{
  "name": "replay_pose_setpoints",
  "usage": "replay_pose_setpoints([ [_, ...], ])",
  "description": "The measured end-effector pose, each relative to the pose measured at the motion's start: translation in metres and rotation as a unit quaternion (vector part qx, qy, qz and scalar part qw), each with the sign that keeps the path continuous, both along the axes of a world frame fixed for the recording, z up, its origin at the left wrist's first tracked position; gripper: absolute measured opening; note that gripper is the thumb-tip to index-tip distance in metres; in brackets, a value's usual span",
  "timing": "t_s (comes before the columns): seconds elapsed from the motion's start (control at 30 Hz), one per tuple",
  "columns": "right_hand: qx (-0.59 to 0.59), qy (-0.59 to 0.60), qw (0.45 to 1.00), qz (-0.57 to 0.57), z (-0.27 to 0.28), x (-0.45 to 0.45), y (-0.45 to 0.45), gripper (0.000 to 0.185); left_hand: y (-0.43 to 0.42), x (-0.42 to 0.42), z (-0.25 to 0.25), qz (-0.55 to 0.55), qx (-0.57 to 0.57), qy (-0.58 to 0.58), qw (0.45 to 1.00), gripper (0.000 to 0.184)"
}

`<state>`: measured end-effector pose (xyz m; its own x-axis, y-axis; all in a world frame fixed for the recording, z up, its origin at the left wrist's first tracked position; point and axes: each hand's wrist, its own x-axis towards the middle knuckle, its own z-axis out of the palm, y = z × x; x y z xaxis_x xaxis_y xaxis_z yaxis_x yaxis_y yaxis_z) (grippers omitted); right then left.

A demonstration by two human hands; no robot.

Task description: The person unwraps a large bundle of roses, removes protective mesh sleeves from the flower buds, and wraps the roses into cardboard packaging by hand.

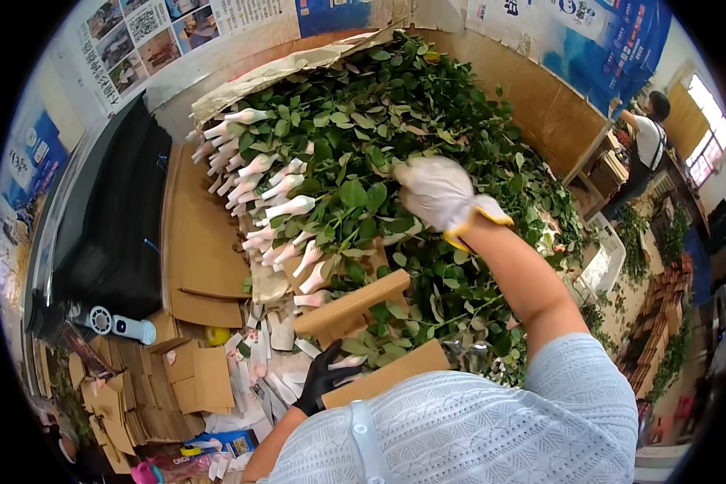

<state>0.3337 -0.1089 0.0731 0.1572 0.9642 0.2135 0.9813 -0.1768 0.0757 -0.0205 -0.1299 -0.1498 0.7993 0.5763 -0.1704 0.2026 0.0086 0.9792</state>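
Note:
My left hand point(321, 381), in a black glove, is low in the head view at the left end of a folded cardboard piece point(387, 376). Its thumb and fingers are spread around pale pink tips that I cannot make out clearly. Over the heap of leafy green stems point(363, 113) is my right hand point(437, 192), in a white glove with a yellow-edged cuff. Motion blurs its fingers, and whatever they touch among the leaves is hidden. Flower heads in white sleeves point(290, 206) point left along the heap. Between my hands stands a second cardboard strip point(353, 305), with leaves behind it.
Folded cardboard pieces point(141, 387) are stacked at lower left, near a light-blue handheld fan point(131, 329). A black panel point(109, 234) stands at left. Behind the heap is a cardboard wall point(532, 105). Another person point(647, 149) stands at far right, past a white crate point(603, 262).

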Motion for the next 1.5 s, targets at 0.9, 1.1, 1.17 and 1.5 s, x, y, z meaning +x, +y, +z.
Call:
replay_pose_setpoints([
  [0.9,0.291,-0.102,0.949,0.067,0.128,0.041,-0.082,0.021,0.006,-0.002,0.015,-0.128,0.454,0.137,0.871,0.049],
  [1.1,0.032,0.244,0.952,0.183,-0.070,-0.022,-0.043,0.042,0.004,-0.002,-0.002,-0.110,0.330,0.032,0.937,0.049],
  [1.17,0.046,0.359,0.910,0.200,-0.077,-0.017,-0.051,0.050,0.006,-0.001,0.002,-0.109,0.277,0.033,0.954,0.048],
  [1.5,-0.237,0.233,0.943,-0.018,-0.087,0.016,-0.030,0.031,0.019,0.003,-0.011,-0.143,0.268,-0.005,0.953,0.051],
])
